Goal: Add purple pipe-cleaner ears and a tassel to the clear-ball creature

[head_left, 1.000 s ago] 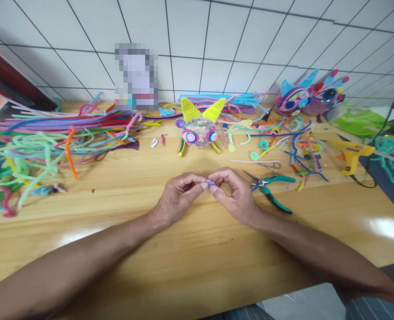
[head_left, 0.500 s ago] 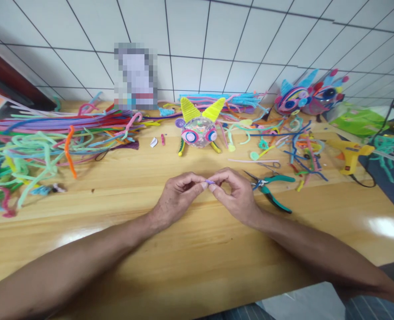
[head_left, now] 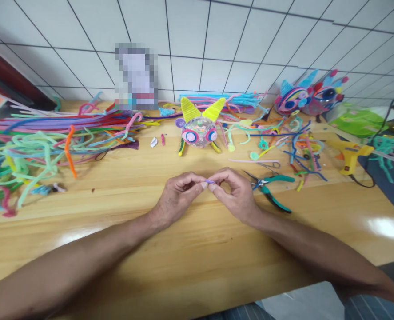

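Note:
Between my fingertips is a short purple piece of pipe cleaner (head_left: 210,181), mostly hidden by the fingers. My left hand (head_left: 182,195) pinches its left end between thumb and forefinger. Its right end is pinched the same way by my right hand (head_left: 234,193). Both hands are just above the wooden table. Beyond them stands a clear round figure (head_left: 199,138) with yellow pipe-cleaner ears, pink and blue coiled eyes and yellow-tipped legs. Green-handled pliers (head_left: 272,189) lie open close beside my right hand.
Heaped pipe cleaners (head_left: 46,138) cover the left of the table (head_left: 183,262). Small scissors (head_left: 270,165) and loose scraps (head_left: 306,151) lie to the right, near a yellow glue gun (head_left: 348,155) with a black cord. Two more decorated figures (head_left: 293,97) stand against the tiled wall.

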Available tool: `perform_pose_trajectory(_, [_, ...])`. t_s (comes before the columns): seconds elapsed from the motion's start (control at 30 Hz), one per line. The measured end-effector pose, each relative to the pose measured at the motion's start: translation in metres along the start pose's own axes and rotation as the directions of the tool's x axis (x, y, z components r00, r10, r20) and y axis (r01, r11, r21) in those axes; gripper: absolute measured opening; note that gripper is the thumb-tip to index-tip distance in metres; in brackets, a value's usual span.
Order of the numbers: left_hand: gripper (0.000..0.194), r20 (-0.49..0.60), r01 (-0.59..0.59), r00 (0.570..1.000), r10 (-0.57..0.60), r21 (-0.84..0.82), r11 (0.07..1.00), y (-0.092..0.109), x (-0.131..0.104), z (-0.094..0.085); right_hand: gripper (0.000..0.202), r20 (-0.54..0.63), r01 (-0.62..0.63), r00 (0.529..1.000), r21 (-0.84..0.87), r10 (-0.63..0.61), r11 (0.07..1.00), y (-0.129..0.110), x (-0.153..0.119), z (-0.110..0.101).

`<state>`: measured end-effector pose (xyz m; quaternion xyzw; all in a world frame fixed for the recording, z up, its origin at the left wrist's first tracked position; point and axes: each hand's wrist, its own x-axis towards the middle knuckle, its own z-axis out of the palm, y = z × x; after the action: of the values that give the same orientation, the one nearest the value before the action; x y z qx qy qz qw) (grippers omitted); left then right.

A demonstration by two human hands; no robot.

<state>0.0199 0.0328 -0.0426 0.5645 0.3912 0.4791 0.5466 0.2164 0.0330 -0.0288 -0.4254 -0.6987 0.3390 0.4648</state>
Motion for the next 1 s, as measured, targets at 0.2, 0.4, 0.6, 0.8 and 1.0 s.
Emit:
perform_pose_trajectory(0.2, [0.026,-0.007,-0.001,1.0,0.001,-0.021,1.0,-0.0002,-0.0006,0.0,0.006,0.001,-0.039,0.999,0.039,0.039,0.998,0.0015,-0.0001,0.0001])
perform_pose_trajectory(0.4, [0.025,0.011,0.005,1.0,-0.004,-0.032,0.999,0.001,-0.0006,-0.0011,0.012,0.015,-0.074,0.997,0.051,0.073,0.996,-0.0013,0.0014,-0.0008])
perform_pose_trajectory(0.6, [0.022,0.015,-0.012,1.0,0.013,-0.01,1.0,0.0003,-0.0007,-0.0017,0.003,0.012,-0.063,0.998,0.064,0.062,0.996,-0.0001,0.0009,-0.0006])
perform_pose_trajectory(0.8, [0.022,0.014,-0.072,0.997,0.071,0.053,0.996,0.0013,-0.0002,-0.0007,0.004,0.029,-0.091,0.996,0.077,0.089,0.993,0.0036,-0.001,-0.0001])
perform_pose_trajectory(1.0, [0.016,0.001,-0.053,0.999,0.053,0.066,0.996,0.0004,-0.0001,0.0005,0.002,0.03,-0.091,0.996,0.079,0.089,0.993,0.0064,-0.0017,0.0003])
